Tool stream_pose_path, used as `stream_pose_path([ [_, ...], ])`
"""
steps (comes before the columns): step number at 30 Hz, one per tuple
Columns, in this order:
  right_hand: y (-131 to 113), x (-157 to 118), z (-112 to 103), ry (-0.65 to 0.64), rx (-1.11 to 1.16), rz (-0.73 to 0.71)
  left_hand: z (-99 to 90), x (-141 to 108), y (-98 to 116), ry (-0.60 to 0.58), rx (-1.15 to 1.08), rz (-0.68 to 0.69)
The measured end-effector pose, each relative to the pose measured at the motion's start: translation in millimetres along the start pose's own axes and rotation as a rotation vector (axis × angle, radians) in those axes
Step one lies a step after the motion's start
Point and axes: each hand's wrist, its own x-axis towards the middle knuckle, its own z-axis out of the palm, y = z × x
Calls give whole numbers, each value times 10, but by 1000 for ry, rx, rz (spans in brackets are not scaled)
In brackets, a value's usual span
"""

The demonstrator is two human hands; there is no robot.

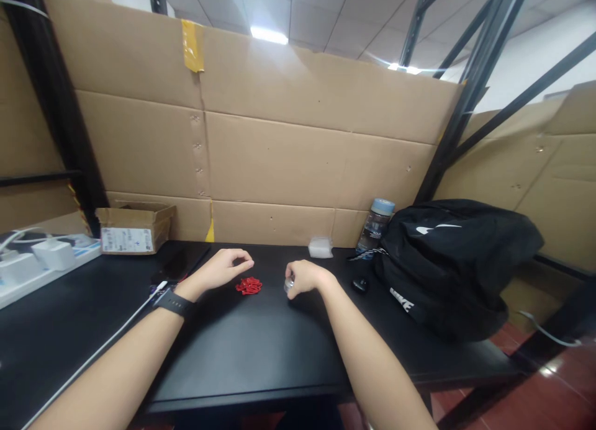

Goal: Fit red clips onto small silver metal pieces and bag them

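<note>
A small heap of thin red pieces (pixel 249 285) lies on the black table; they are too small to make out singly. Just behind and to the left of the heap hovers my left hand (pixel 226 268), its fingers curved and a gap showing between thumb and forefinger, with nothing visible in it. To the right of the heap, my right hand (pixel 305 277) pinches a small clear container (pixel 289 285) between thumb and fingers, close to the tabletop. My palm hides part of that container. A dark watch band (pixel 175 303) circles my left wrist.
On the right sit a black backpack (pixel 459 262), a bottle with a blue cap (pixel 375 226) and a small black object (pixel 360 285). A translucent white box (pixel 321 247) stands behind. At left are an open cardboard box (pixel 133 228), a power strip (pixel 46 265) and a white cable (pixel 100 349).
</note>
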Motion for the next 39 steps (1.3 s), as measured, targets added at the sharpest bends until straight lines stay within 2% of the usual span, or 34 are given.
stream_pose_path([
  [5, 174, 27, -11, 58, 21, 55, -39, -4, 2, 30, 22, -1],
  [11, 124, 24, 4, 44, 91, 47, -21, -4, -27, 24, 25, 16],
  [15, 94, -15, -44, 59, 10, 61, -12, -2, -29, 20, 22, 18],
  [21, 68, -39, -112, -29, -68, 102, -9, 8, -40, 11, 19, 18],
  [26, 62, -65, -109, -50, -19, 160, -1, 3, -55, -15, 50, 7],
  [33, 83, -36, -78, -145, -27, 126, 16, -15, 21, -39, 81, 37],
  [39, 103, -49, -48, -19, -62, 89, -7, -20, 38, 3, 52, 45],
])
